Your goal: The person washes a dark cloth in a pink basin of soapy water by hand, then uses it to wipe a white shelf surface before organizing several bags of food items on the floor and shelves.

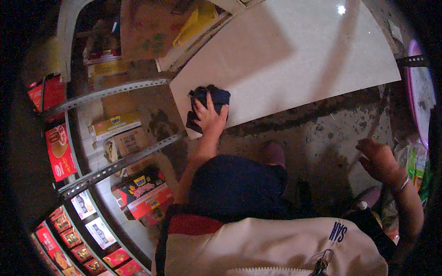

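Note:
My left hand (211, 119) lies with spread fingers over a bunched dark cloth (219, 96), gripping it against the near left corner of a pale, smooth panel (310, 58). Parts of the cloth are hidden under the palm. Off to the right, my right hand (380, 160) hangs over the dirty floor (321, 138), fingers loosely apart and slightly bent. Nothing shows in it, and a bracelet (404, 183) circles its wrist. Shadows fall across the panel.
A metal shelf rack with perforated rails (121, 162) stands on my left, holding a red and black carton (145, 193) and a yellow carton (117, 126). At the far left is a large cardboard box (148, 31). Plastic packages (416, 165) and a pink-rimmed round object (419, 93) flank my right.

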`<state>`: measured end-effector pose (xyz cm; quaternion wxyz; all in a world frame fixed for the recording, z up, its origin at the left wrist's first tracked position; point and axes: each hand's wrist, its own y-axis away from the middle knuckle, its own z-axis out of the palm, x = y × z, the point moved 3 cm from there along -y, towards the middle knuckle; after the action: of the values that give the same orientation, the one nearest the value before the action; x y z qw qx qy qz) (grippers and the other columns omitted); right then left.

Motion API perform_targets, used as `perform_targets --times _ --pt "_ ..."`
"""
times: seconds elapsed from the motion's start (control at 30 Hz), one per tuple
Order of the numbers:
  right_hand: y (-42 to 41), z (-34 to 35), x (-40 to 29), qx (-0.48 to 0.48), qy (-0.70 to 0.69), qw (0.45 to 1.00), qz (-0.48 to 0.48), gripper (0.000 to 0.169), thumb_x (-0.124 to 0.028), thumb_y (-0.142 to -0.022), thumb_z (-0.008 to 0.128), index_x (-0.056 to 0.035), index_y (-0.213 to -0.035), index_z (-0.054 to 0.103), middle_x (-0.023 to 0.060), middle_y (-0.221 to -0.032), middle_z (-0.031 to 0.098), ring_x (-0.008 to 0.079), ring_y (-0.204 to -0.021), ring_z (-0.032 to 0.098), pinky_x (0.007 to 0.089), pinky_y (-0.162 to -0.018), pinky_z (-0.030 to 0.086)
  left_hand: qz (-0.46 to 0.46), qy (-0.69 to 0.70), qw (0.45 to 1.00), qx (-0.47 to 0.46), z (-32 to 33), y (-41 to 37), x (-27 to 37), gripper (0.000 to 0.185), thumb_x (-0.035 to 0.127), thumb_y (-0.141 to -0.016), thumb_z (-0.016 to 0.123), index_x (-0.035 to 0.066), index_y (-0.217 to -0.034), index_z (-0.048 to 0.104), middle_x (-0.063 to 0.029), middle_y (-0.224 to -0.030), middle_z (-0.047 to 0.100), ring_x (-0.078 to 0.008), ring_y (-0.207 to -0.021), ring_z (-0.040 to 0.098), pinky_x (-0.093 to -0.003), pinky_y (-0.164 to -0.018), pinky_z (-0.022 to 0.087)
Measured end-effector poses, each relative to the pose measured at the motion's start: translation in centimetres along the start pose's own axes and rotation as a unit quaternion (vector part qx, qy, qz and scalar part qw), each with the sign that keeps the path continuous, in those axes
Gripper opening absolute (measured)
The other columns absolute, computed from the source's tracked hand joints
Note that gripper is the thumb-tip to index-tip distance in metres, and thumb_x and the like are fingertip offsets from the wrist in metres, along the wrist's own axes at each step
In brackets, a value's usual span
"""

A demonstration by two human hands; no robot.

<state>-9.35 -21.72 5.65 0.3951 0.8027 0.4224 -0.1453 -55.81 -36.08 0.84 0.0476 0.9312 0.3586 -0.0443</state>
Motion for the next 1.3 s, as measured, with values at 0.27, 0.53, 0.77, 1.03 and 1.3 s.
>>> perform_targets --times 0.27,0.53,0.77,1.03,1.3 --pt "-0.8 -0.2 0.2 0.024 -0.015 0.999 -0.017 0.032 -0.007 -0.070 0.058 -0.0019 -0.100 0.052 0.0170 -0.106 0.052 0.0327 -0.096 0.051 0.0369 -0.079 0.044 -0.094 -0.013 0.994 0.059 4.8 1.3 -10.0 0.060 0.038 -0.079 0.049 0.011 -0.129 0.030 -0.0310 -0.131 0.019 -0.0445 -0.118 0.023 -0.0498 -0.096 0.024" --pt "-1.8 0.8 -0.6 0.001 -0.035 0.999 -0.029 0.029 -0.008 -0.070 0.058 -0.0035 -0.098 0.052 0.0157 -0.103 0.054 0.0336 -0.090 0.053 0.0379 -0.075 0.045 0.428 0.072 0.900 -0.041 -1.2 7.7 13.0 0.062 0.024 -0.058 0.068 0.026 -0.116 0.045 -0.0173 -0.126 0.028 -0.0395 -0.117 0.023 -0.0639 -0.085 0.023" --pt "-1.9 -0.8 -1.4 0.001 -0.012 1.000 -0.008 0.030 -0.010 -0.071 0.057 -0.0045 -0.100 0.052 0.0154 -0.106 0.052 0.0327 -0.091 0.053 0.0378 -0.075 0.045 0.437 0.135 0.888 0.039 -0.6 6.1 11.9 0.046 0.008 -0.068 0.056 0.020 -0.112 0.047 -0.0171 -0.123 0.035 -0.0372 -0.111 0.035 -0.0568 -0.087 0.031" --pt "-1.6 0.7 0.9 -0.030 0.003 0.999 0.028 0.030 -0.011 -0.071 0.057 -0.0047 -0.100 0.053 0.0153 -0.105 0.053 0.0314 -0.093 0.053 0.0369 -0.077 0.045 -0.082 -0.036 0.992 0.089 7.9 -2.4 -17.2 0.047 0.025 -0.080 0.046 0.003 -0.121 0.040 -0.0289 -0.126 0.028 -0.0429 -0.113 0.032 -0.0451 -0.095 0.029" --pt "-1.3 2.8 -0.1 0.009 -0.040 0.998 -0.038 0.030 -0.013 -0.072 0.057 -0.0048 -0.100 0.052 0.0133 -0.100 0.054 0.0306 -0.090 0.053 0.0368 -0.074 0.046 -0.137 0.046 0.988 -0.047 1.8 -12.2 2.6 0.057 0.050 -0.080 0.039 0.030 -0.131 0.023 -0.0151 -0.139 0.010 -0.0357 -0.125 0.017 -0.0625 -0.092 0.017"
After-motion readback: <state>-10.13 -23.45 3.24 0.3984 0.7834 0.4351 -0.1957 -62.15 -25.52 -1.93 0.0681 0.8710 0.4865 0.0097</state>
